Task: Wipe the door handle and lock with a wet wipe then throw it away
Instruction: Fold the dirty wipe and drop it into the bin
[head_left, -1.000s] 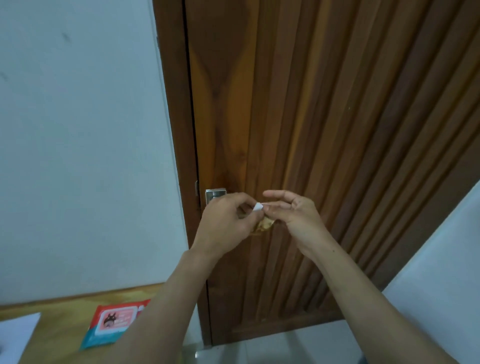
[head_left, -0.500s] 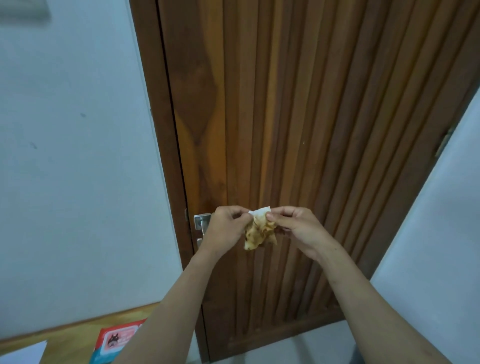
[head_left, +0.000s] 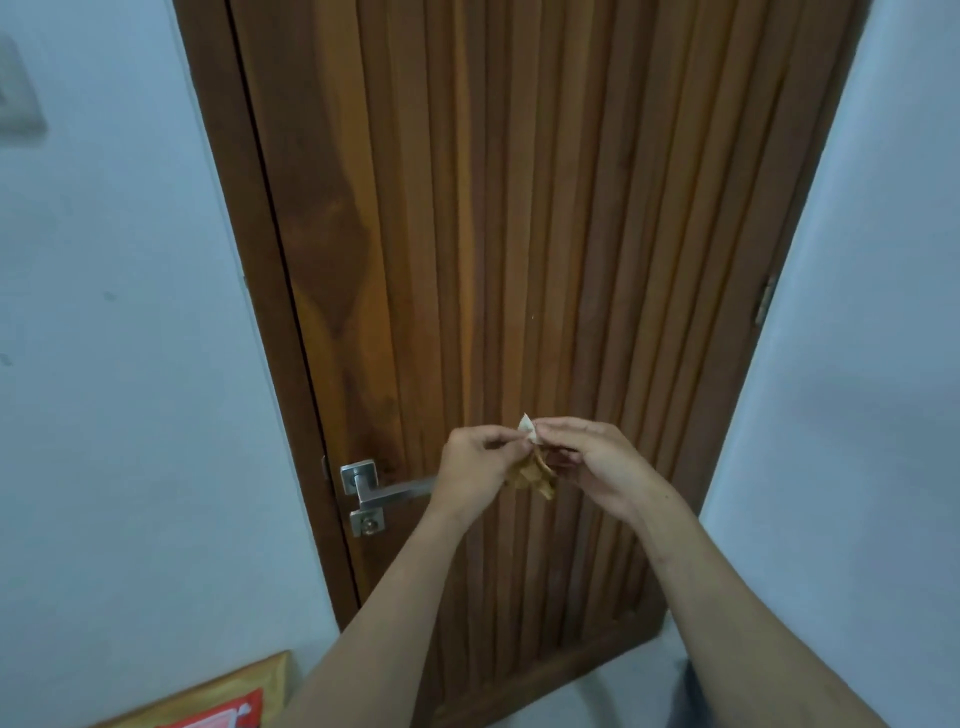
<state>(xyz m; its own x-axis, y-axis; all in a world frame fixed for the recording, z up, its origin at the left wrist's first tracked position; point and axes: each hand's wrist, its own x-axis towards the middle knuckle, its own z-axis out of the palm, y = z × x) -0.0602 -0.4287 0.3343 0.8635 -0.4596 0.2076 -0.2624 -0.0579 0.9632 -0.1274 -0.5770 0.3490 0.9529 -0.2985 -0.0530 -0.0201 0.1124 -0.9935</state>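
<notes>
A crumpled wet wipe (head_left: 531, 470), mostly see-through against the wood with one white corner on top, hangs between my two hands in front of the door. My left hand (head_left: 475, 465) pinches its left edge and my right hand (head_left: 597, 462) pinches the top corner. The silver lever door handle (head_left: 387, 488) sticks out to the left of my left hand, its far end hidden behind that hand. Just below the handle sits the small square lock (head_left: 367, 522). Neither hand touches the handle or the lock.
The brown slatted wooden door (head_left: 519, 234) fills the middle, with pale walls (head_left: 104, 364) on both sides. At the bottom left a red wipes pack (head_left: 223, 717) lies on a wooden surface (head_left: 249, 675). A hinge (head_left: 764, 304) shows on the door's right edge.
The view has tilted up and shifted, so the handle and lock have come into sight left of my hands. Both hands keep pinching the wipe, now a bit farther right of the handle.
</notes>
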